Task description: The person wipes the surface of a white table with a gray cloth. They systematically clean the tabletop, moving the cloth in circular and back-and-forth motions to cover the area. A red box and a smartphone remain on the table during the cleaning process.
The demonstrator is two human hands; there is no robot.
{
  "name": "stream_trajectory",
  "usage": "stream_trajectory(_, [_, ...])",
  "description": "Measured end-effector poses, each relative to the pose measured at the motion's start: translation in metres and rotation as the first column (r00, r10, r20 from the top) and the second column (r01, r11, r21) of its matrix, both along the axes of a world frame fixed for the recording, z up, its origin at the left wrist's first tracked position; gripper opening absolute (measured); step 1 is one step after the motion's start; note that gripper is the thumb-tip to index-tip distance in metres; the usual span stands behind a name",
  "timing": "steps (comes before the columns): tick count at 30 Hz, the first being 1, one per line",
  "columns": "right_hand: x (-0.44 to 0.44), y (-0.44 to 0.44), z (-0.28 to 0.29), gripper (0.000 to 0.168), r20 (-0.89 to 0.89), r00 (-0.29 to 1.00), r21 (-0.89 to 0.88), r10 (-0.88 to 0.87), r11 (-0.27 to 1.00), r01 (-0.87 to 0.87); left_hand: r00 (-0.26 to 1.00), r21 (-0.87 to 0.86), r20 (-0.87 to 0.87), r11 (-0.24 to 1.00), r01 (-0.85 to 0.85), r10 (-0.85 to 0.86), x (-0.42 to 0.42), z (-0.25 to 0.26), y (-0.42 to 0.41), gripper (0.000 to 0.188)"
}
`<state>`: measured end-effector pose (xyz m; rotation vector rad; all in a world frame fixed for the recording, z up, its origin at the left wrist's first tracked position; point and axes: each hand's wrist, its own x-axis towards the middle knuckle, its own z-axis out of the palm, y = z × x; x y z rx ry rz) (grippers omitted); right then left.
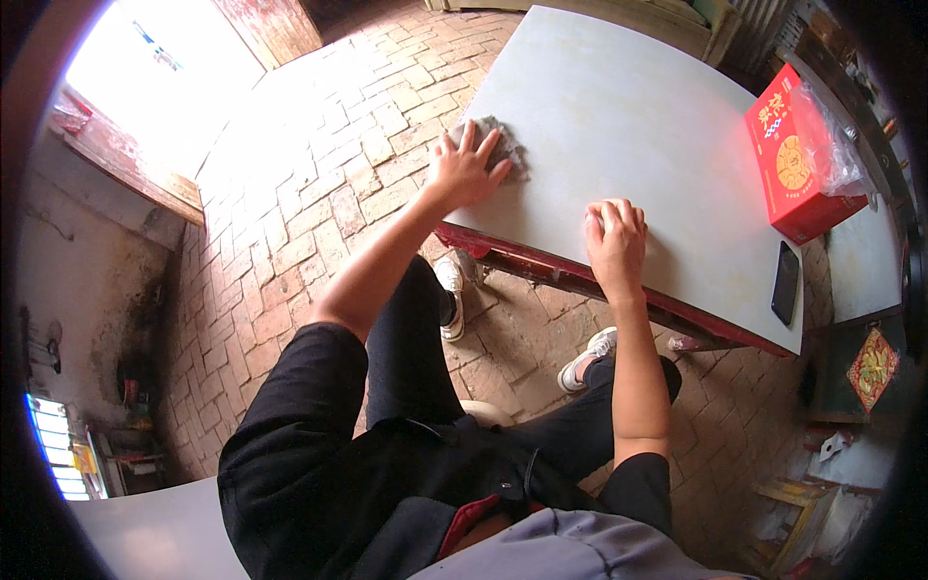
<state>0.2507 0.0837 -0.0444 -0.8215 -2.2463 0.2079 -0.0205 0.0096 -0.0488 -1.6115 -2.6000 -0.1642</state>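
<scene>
My left hand (467,168) lies with fingers spread on a crumpled grey cloth (516,154) at the left edge of a white-topped table (616,116). Part of the cloth is hidden under the palm and fingers. Close to the table's front edge, my right hand (616,235) rests with its fingers curled in. Nothing shows between those fingers, though the inside of the palm is out of sight. The table has a dark red painted edge along the side facing me.
A red printed carton (786,156) with clear plastic packaging (834,148) stands at the table's right side. A black smartphone (785,283) lies near the right corner. Below is a brick floor (290,275). A bright doorway (167,80) opens at upper left; a wooden stool (790,507) is at lower right.
</scene>
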Motion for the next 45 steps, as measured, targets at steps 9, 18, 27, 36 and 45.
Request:
stream_trajectory(9, [-0.003, -0.001, -0.001, 0.012, 0.036, 0.999, 0.039, -0.033, 0.999, 0.032, 0.997, 0.13, -0.07, 0.991, 0.027, -0.018, 0.05, 0.002, -0.079, 0.067])
stream_trajectory(18, [-0.002, -0.004, 0.004, 0.013, 0.061, 0.997, 0.062, -0.039, 0.997, 0.035, 0.993, 0.038, -0.032, 0.993, 0.116, -0.115, 0.072, 0.011, -0.042, 0.066])
stream_trajectory(27, [-0.003, -0.004, 0.005, 0.016, 0.09, 0.995, 0.038, -0.037, 0.999, 0.033, 0.979, 0.024, 0.016, 0.979, 0.204, -0.204, 0.071, 0.005, 0.085, 0.07])
stream_trajectory(36, [-0.002, -0.002, 0.005, 0.026, 0.072, 0.996, -0.007, -0.056, 0.998, 0.056, 0.963, 0.029, -0.02, 0.963, 0.268, -0.267, 0.081, 0.004, 0.088, 0.068])
stream_trajectory(45, [-0.004, 0.0, 0.005, 0.024, -0.121, 0.991, 0.098, -0.057, 0.993, 0.069, 0.897, 0.234, -0.112, 0.866, 0.443, -0.428, 0.114, -0.003, -0.001, 0.063])
